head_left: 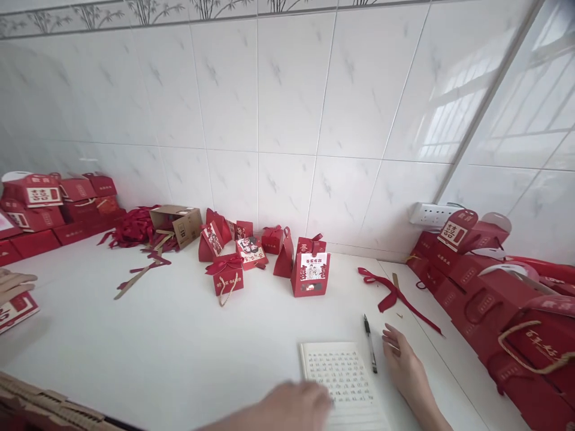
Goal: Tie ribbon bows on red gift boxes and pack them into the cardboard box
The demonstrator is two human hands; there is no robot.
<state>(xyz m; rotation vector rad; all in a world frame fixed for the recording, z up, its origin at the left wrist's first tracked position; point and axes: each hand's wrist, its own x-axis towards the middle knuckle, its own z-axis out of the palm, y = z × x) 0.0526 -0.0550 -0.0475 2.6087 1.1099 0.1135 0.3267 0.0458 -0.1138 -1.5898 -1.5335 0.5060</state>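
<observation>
The open notebook (339, 365) lies on the white table (179, 341), its upper lines filled with handwriting. The left hand (291, 408) is at the notebook's lower left edge; it is blurred, so I cannot tell whether its fingers are closed or touching the page. Right of the notebook, the right hand (406, 366) is empty, its fingers loosely curled and apart. Between that hand and the notebook lies a black-capped pen (370, 344). Beyond the notebook stands a red gift box (309, 286) with a printed label, and beyond it to the right lies a red ribbon (392, 293). Far left of the notebook, another person's hand (13, 286) rests on a red-and-white box (20, 311). Stacked red boxes (465, 269) stand to the notebook's right.
</observation>
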